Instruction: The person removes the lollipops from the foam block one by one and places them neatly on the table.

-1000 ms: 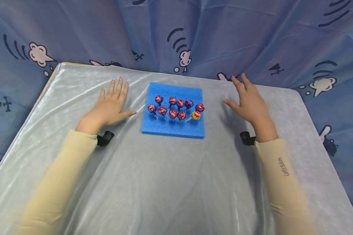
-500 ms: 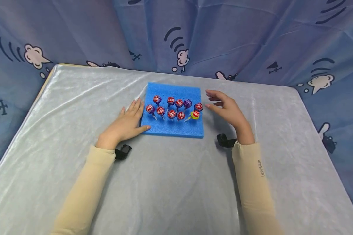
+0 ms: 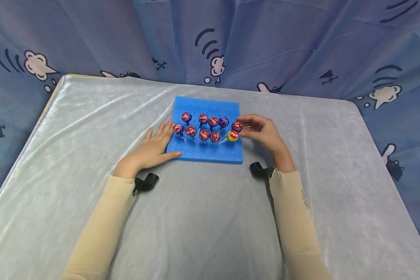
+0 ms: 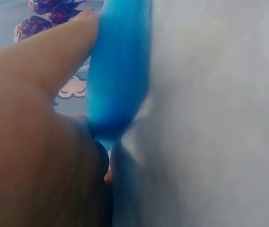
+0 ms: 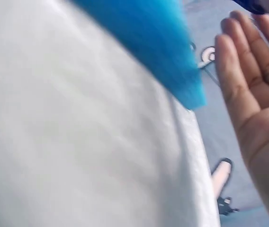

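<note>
A blue foam block (image 3: 206, 153) lies on the table with several upright wrapped lollipops (image 3: 204, 135) stuck in it. My left hand (image 3: 147, 151) rests on the block's left side, fingers extended and thumb over its front left corner. In the left wrist view, the thumb (image 4: 73, 42) touches the foam's edge. At the block's right edge, my right hand (image 3: 262, 132) pinches a red-and-purple lollipop (image 3: 237, 126) between thumb and forefinger. A yellow-wrapped lollipop (image 3: 232, 135) stands just in front of it. The right wrist view shows only part of a dark wrapper (image 5: 250, 4) at the fingertips.
A grey velvet-like cloth (image 3: 203, 217) covers the table. Behind it hangs a blue patterned curtain (image 3: 266, 46). Black wrist mounts (image 3: 148, 182) stick out inward from both sleeves.
Both hands have moved inward. The left has come from the cloth onto the foam's left edge. The right has reached left to the rightmost red-and-purple lollipop, its fingers closing about it.
</note>
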Demonstrator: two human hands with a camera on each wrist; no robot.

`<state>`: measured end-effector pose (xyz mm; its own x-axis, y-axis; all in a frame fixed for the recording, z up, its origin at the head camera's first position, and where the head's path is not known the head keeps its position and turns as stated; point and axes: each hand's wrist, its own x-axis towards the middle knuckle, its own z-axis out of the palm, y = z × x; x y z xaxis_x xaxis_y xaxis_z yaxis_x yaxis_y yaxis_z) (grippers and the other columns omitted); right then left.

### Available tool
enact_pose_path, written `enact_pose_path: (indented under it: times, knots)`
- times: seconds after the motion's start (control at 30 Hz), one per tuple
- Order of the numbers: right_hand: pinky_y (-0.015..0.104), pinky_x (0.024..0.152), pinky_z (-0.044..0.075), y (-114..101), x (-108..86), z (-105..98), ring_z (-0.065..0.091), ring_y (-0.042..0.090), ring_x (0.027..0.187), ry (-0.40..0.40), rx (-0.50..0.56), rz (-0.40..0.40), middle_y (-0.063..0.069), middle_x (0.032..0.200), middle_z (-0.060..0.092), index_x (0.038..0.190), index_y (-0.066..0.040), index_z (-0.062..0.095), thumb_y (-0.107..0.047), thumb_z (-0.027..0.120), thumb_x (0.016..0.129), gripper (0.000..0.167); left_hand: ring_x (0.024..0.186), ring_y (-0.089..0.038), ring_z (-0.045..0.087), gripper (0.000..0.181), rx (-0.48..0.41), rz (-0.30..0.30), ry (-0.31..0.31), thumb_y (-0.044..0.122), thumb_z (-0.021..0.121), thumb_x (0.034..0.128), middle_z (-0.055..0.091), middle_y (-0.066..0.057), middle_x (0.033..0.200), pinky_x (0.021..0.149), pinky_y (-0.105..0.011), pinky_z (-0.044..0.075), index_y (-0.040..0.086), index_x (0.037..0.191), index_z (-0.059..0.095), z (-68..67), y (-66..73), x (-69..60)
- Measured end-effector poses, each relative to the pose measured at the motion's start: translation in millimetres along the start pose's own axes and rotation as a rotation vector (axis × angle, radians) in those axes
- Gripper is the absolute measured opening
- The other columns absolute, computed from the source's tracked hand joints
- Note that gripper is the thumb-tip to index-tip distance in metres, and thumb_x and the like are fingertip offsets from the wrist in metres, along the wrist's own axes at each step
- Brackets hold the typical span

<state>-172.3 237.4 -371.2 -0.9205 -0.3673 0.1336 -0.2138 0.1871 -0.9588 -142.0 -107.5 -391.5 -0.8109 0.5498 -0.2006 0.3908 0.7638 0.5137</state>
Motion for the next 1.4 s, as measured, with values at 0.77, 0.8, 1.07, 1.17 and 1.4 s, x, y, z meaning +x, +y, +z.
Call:
enact_pose_path:
  times: [0.77, 0.8, 1.07, 1.17, 1.4]
  knots:
    - [0.020, 0.074, 0.052, 21, 2.0, 21, 0.063, 0.013, 0.086, 0.108, 0.418, -0.017, 0.004, 0.093, 0.068, 0.098, -0.010, 0.069, 0.024, 0.048, 0.081, 0.043, 0.142, -0.028, -0.010, 0.077, 0.092, 0.002, 0.120, 0.048, 0.034, 0.0994, -0.015, -0.013, 0.155, 0.112, -0.053, -0.004, -0.004, 0.148, 0.005, 11.8, 11.6, 6.0]
    - [0.020, 0.074, 0.052, 21, 2.2, 22, 0.063, 0.013, 0.086, 0.111, 0.420, -0.016, 0.004, 0.093, 0.068, 0.098, -0.010, 0.069, 0.024, 0.048, 0.081, 0.043, 0.142, -0.028, -0.010, 0.077, 0.086, -0.001, 0.114, 0.048, 0.034, 0.0997, -0.016, -0.013, 0.155, 0.111, -0.053, -0.005, -0.004, 0.148, 0.005, 12.6, 12.1, 6.3]
    - [0.021, 0.074, 0.052, 21, 1.7, 22, 0.063, 0.013, 0.085, 0.134, 0.469, -0.013, 0.004, 0.093, 0.068, 0.096, -0.009, 0.070, 0.021, 0.052, 0.082, 0.039, 0.142, -0.028, -0.010, 0.077, 0.020, 0.008, 0.113, 0.048, 0.035, 0.0995, -0.019, -0.010, 0.155, 0.110, -0.052, -0.011, -0.007, 0.147, 0.012, 16.6, 7.9, 8.1]
    - [0.021, 0.074, 0.052, 22, 0.5, 23, 0.062, 0.013, 0.085, 0.145, 0.479, -0.013, 0.004, 0.092, 0.068, 0.096, -0.010, 0.070, 0.020, 0.053, 0.082, 0.036, 0.142, -0.030, -0.010, 0.076, 0.012, 0.014, 0.102, 0.047, 0.035, 0.0997, -0.021, -0.011, 0.154, 0.110, -0.053, -0.012, -0.009, 0.147, 0.013, 16.9, 7.6, 7.1]
    - [0.024, 0.076, 0.052, 21, 1.5, 24, 0.061, 0.014, 0.084, 0.200, 0.535, -0.006, 0.005, 0.092, 0.067, 0.096, -0.009, 0.069, 0.015, 0.053, 0.086, 0.031, 0.142, -0.031, -0.012, 0.075, 0.009, 0.026, 0.106, 0.044, 0.037, 0.1001, -0.022, -0.012, 0.154, 0.110, -0.054, -0.011, -0.010, 0.146, 0.013, 15.5, 6.9, 5.9]
